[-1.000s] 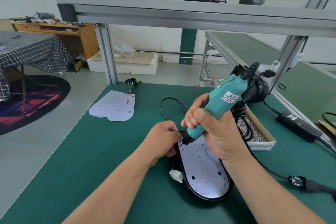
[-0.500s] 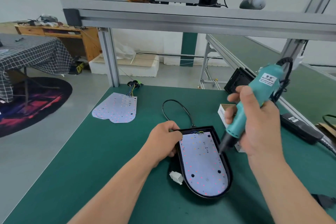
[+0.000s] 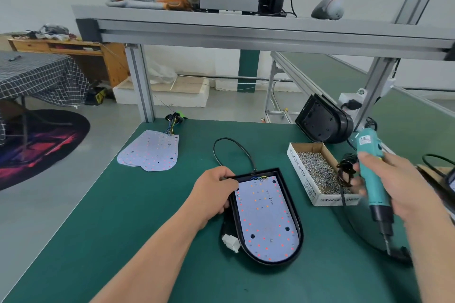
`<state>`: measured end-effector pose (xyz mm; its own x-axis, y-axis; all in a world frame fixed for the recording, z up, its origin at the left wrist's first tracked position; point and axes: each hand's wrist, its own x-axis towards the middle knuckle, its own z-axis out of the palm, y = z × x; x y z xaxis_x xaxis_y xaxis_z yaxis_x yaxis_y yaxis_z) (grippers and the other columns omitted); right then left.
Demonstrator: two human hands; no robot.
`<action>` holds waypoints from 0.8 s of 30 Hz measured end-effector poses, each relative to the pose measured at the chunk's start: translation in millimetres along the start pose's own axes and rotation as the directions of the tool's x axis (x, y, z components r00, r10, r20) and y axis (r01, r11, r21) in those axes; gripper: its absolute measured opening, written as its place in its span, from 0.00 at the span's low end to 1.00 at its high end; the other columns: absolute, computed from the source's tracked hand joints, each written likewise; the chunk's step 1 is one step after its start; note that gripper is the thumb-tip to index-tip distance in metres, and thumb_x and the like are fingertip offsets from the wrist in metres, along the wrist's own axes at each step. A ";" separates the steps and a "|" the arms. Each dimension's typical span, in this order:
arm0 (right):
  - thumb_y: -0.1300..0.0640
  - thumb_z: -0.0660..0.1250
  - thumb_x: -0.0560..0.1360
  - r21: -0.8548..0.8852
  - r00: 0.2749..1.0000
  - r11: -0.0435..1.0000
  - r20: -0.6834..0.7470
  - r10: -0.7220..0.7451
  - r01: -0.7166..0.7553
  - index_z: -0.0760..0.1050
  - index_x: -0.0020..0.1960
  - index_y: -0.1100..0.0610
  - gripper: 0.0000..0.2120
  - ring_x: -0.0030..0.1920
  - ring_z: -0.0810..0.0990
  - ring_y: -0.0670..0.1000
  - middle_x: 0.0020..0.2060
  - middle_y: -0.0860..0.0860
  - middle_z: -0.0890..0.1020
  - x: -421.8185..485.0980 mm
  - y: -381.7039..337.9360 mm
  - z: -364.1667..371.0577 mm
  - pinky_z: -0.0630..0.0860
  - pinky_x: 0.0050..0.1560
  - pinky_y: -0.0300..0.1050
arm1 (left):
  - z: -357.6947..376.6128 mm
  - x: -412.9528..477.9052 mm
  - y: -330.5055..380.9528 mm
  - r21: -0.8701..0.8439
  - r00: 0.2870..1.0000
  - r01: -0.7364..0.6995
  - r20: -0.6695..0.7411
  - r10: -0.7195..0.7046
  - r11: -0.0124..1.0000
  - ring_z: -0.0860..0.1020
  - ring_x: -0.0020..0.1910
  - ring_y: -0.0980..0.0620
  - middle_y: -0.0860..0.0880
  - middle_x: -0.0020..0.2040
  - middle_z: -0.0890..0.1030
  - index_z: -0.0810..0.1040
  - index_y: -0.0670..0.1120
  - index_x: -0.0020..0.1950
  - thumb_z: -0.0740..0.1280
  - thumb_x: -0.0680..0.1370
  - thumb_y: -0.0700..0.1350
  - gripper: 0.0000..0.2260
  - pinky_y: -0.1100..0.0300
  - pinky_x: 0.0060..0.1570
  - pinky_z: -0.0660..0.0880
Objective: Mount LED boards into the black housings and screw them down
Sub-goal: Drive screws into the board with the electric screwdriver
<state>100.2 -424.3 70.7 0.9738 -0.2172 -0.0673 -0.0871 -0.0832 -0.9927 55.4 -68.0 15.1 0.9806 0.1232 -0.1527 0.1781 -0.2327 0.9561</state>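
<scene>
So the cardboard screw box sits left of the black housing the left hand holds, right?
No. In the head view the brown cardboard box of silver screws sits right of the black oval plastic housing, which the left hand does hold.

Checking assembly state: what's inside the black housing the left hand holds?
LED board fills the black housing, wires at its far edge. Under the board: covered. Left hand hides one corner.

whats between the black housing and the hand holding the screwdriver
The head view shows the cardboard box of screws between the housing and the right hand; nearer the camera, only green mat.
</scene>
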 end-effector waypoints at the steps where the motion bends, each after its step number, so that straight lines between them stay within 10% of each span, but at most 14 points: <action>1: 0.55 0.70 0.82 -0.112 0.999 0.994 -0.040 -0.007 0.003 0.77 0.55 0.61 0.09 0.33 0.83 0.56 0.42 0.56 0.83 2.1 3.4 -7.2 0.79 0.27 0.47 | 0.0 0.2 0.6 -0.008 1.000 0.001 0.002 -0.001 1.000 0.70 0.25 0.51 0.49 0.34 0.76 0.81 0.44 0.47 0.67 0.77 0.39 0.03 0.63 0.24 0.66; 9: 0.56 0.69 0.81 -0.788 0.988 0.611 -0.020 -0.154 0.080 0.70 0.44 0.56 0.10 0.40 0.78 0.59 0.38 0.59 0.79 11.0 26.3 -30.2 0.70 0.42 0.53 | -4.2 -0.7 -0.8 -0.094 0.998 -0.026 0.046 0.031 0.995 0.70 0.24 0.52 0.48 0.39 0.81 0.84 0.48 0.54 0.66 0.82 0.40 0.08 0.62 0.23 0.66; 18: 0.55 0.71 0.80 -0.926 0.974 0.372 -0.020 -0.225 0.067 0.70 0.48 0.57 0.10 0.43 0.75 0.62 0.44 0.59 0.77 9.9 23.6 -30.1 0.73 0.44 0.56 | -7.8 -5.6 4.4 -0.331 0.989 -0.020 0.135 0.068 0.943 0.84 0.34 0.49 0.51 0.46 0.84 0.76 0.48 0.58 0.65 0.86 0.39 0.05 0.62 0.31 0.78; 24: 0.57 0.69 0.79 -0.953 0.981 0.303 -0.059 -0.185 0.000 0.70 0.75 0.51 0.25 0.58 0.78 0.67 0.64 0.61 0.76 4.6 24.2 -29.2 0.76 0.53 0.58 | -11.0 -5.8 3.4 -0.342 0.979 -0.003 0.191 0.072 0.940 0.88 0.49 0.42 0.54 0.53 0.86 0.78 0.50 0.61 0.59 0.84 0.32 0.15 0.54 0.46 0.84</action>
<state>96.4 -455.7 49.2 0.9589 -0.2554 0.1235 -0.2270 -0.9519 -0.2060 49.5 -58.9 22.0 0.9885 -0.0804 -0.1282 0.1367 0.1111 0.9844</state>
